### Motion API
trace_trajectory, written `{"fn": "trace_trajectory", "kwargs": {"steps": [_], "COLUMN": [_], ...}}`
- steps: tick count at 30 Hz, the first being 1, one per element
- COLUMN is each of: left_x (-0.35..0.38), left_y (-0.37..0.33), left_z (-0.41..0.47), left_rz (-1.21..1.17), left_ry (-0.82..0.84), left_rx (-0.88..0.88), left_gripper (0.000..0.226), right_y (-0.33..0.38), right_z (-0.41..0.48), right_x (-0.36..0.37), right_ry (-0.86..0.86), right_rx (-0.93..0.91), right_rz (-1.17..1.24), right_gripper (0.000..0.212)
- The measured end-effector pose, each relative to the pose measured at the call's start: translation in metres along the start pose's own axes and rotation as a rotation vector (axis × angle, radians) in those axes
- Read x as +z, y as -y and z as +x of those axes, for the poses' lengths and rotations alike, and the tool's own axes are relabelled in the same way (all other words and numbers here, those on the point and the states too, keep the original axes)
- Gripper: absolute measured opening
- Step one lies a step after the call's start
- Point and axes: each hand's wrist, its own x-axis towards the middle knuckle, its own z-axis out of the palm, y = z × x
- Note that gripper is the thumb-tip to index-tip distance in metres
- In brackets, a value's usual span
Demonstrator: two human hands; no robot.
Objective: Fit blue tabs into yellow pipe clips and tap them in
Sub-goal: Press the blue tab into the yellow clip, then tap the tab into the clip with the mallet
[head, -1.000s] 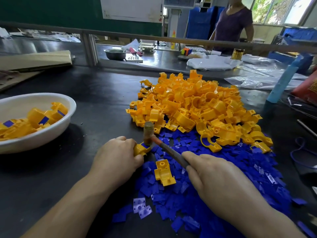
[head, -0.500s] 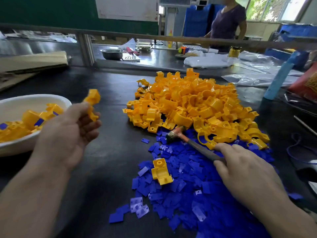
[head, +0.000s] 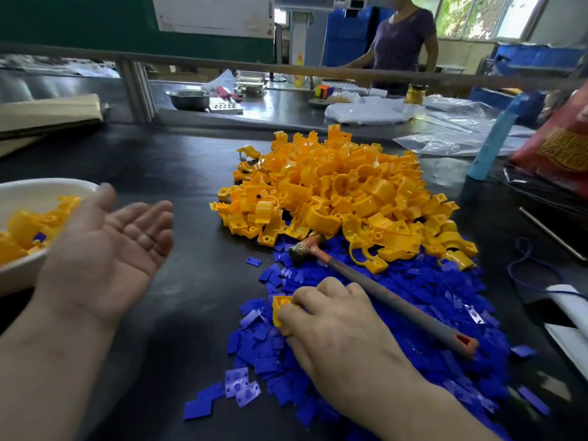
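One yellow clip [head: 281, 305], only holed corner showing, sits on blue tabs [head: 429, 286], gripped under curled right hand [head: 337, 326]; left hand [head: 105, 249] empty, palm up, fingers relaxed.

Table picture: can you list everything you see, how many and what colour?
table: one, black, under everything
clips: big pile, yellow, mid table
tabs: big heap, blue, in front of clips
hammer: one, grey-orange handle, lying on tabs
clip: one, yellow, on tabs under right grip
bowl: one, white, left edge, holds yellow clips with blue tabs
bench: one, steel, behind table
metal bowl: one, silver, on bench
tube: one, light blue, right side
red bag: one, right edge
person: one, purple top, behind bench
left grip: one bare hand, palm up, at bowl's edge
right grip: one bare hand, fingers curled on clip
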Motion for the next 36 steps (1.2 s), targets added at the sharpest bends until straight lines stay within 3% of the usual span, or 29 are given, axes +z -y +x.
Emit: {"fn": "trace_trajectory", "kwargs": {"steps": [2, 5, 9, 14, 18, 21, 24, 25, 28, 30, 36], "left_x": [0.021, 0.035, 0.045, 0.074, 0.087, 0.086, 0.064, 0.054, 0.032, 0.025, 0.028], "left_y": [0.007, -0.002, -0.002, 0.035, 0.05, 0.045, 0.027, 0.02, 0.011, 0.015, 0.007], "left_z": [-0.018, -0.039, -0.057, -0.09, -0.108, -0.105, -0.081, -0.072, -0.056, -0.054, -0.054], "left_rz": [0.075, 0.053, 0.213, 0.748, 0.839, 0.988, 1.742, 1.914, 2.209, 2.276, 2.001], "left_ry": [-0.021, -0.108, -0.13, 0.299, 0.482, 0.363, 0.051, -0.049, -0.184, -0.187, -0.228], "left_rx": [0.044, 0.106, -0.012, -0.226, -0.308, -0.18, 0.374, 0.444, 0.172, 0.073, 0.375], "left_gripper": [0.037, 0.02, 0.015, 0.021, 0.023, 0.029, 0.048, 0.054, 0.055, 0.046, 0.026], "right_y": [-0.005, -0.014, -0.018, -0.017, -0.016, -0.016, -0.016, -0.016, -0.016, -0.016, -0.018], "right_z": [-0.003, -0.009, -0.012, -0.014, -0.015, -0.016, -0.016, -0.016, -0.016, -0.015, -0.015], "right_x": [0.001, 0.002, -0.002, -0.01, -0.01, -0.012, -0.013, -0.013, -0.014, -0.015, -0.018], "right_ry": [-0.037, -0.089, -0.165, -0.217, -0.163, -0.166, -0.2, -0.2, -0.216, -0.218, -0.214], "right_rx": [0.021, 0.086, 0.165, 0.245, 0.203, 0.225, 0.23, 0.231, 0.21, 0.197, 0.182], "right_rz": [0.035, 0.123, 0.327, 0.695, 0.727, 0.751, 0.709, 0.689, 0.666, 0.646, 0.62], "right_gripper": [0.022, 0.025, 0.027, 0.04, 0.036, 0.036, 0.037, 0.037, 0.036, 0.034, 0.027]}}
